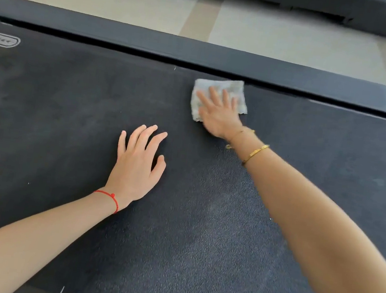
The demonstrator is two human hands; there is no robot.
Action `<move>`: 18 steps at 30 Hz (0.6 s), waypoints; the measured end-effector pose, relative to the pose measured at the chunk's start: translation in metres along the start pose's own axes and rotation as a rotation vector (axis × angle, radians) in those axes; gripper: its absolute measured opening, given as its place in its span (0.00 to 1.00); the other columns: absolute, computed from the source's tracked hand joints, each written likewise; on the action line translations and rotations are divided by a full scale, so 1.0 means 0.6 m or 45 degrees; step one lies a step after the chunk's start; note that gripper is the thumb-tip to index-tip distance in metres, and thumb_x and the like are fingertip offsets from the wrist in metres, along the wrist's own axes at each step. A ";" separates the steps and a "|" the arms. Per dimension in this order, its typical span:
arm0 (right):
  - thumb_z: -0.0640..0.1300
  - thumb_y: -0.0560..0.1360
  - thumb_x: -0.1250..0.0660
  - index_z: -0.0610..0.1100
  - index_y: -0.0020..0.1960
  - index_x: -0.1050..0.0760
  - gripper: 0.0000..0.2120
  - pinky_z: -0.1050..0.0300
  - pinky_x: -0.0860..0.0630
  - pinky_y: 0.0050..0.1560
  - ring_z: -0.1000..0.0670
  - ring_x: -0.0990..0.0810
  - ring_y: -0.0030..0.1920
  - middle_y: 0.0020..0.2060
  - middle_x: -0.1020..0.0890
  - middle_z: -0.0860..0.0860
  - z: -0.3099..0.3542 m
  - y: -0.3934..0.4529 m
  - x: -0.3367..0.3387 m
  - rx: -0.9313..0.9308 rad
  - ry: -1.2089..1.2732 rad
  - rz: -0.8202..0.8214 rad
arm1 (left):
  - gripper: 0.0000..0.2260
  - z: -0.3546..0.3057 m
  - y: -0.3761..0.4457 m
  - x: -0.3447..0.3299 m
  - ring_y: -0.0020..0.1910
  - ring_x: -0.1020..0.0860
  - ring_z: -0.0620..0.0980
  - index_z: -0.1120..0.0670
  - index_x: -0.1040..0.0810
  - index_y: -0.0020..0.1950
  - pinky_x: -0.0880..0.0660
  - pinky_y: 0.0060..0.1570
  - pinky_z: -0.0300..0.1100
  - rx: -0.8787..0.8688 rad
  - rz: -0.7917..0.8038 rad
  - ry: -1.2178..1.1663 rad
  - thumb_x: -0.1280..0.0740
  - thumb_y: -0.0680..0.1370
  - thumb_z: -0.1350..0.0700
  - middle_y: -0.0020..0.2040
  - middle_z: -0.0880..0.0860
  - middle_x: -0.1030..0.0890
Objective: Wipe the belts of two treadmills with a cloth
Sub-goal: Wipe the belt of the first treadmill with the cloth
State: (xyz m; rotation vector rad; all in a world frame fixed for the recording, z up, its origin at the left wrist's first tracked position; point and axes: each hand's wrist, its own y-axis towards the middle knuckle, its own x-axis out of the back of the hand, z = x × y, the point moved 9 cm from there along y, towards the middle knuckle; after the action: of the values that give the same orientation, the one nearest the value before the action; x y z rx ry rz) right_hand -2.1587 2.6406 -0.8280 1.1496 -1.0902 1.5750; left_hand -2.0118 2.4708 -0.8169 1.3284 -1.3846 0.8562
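Grey cloth (219,98) lies flat on the dark treadmill belt (69,111), close to the far side rail (198,52). Your right hand (217,115) presses it with straight, spread fingers. Your left hand (136,163) rests open on the belt.

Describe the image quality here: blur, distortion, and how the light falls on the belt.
Head view: the right hand and grey cloth are smeared by motion blur, while the left hand is sharper; wide-angle distortion bows the side rail; soft daylight leaves a pale sheen on the near belt, with only faint shadows under the hands and no hard glare.
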 end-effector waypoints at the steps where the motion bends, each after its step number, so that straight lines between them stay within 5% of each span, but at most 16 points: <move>1: 0.51 0.84 0.55 0.56 0.80 0.53 0.24 0.38 0.62 0.75 0.39 0.59 0.78 0.80 0.54 0.49 0.026 -0.003 -0.009 0.073 0.009 0.012 | 0.22 0.000 -0.001 0.000 0.78 0.42 0.53 0.52 0.34 0.75 0.48 0.76 0.62 -0.002 -0.002 0.003 0.42 0.80 0.52 0.76 0.52 0.36; 5: 0.49 0.84 0.53 0.54 0.80 0.52 0.24 0.41 0.58 0.75 0.39 0.56 0.78 0.80 0.53 0.48 -0.020 -0.013 -0.004 0.157 -0.011 -0.003 | 0.22 0.001 -0.003 -0.001 0.78 0.43 0.53 0.52 0.34 0.75 0.50 0.76 0.62 -0.028 -0.002 -0.019 0.42 0.81 0.51 0.76 0.52 0.36; 10: 0.50 0.83 0.53 0.55 0.79 0.51 0.25 0.39 0.58 0.76 0.38 0.56 0.78 0.80 0.51 0.47 -0.205 -0.041 0.029 -0.272 0.061 -0.074 | 0.22 0.001 -0.004 -0.001 0.78 0.44 0.53 0.51 0.36 0.76 0.51 0.77 0.61 -0.015 0.009 -0.024 0.44 0.82 0.50 0.77 0.52 0.38; 14: 0.51 0.83 0.53 0.56 0.79 0.51 0.25 0.39 0.62 0.76 0.39 0.58 0.78 0.80 0.53 0.48 -0.152 -0.092 0.013 -0.245 0.105 -0.058 | 0.22 -0.003 -0.005 0.003 0.78 0.44 0.53 0.51 0.35 0.76 0.51 0.76 0.62 -0.013 -0.003 -0.033 0.43 0.81 0.51 0.77 0.52 0.37; 18: 0.52 0.84 0.54 0.58 0.79 0.50 0.24 0.43 0.63 0.76 0.41 0.59 0.79 0.80 0.53 0.50 -0.035 -0.212 -0.021 0.038 0.153 -0.076 | 0.21 -0.003 -0.007 0.004 0.77 0.42 0.54 0.52 0.34 0.75 0.50 0.76 0.62 -0.014 -0.039 -0.049 0.42 0.81 0.51 0.76 0.52 0.36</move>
State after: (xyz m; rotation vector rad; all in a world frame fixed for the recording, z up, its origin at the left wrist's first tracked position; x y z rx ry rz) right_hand -2.0382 2.6884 -0.8251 1.0829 -0.9484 1.5971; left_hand -2.0071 2.4714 -0.8147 1.3606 -1.3934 0.8053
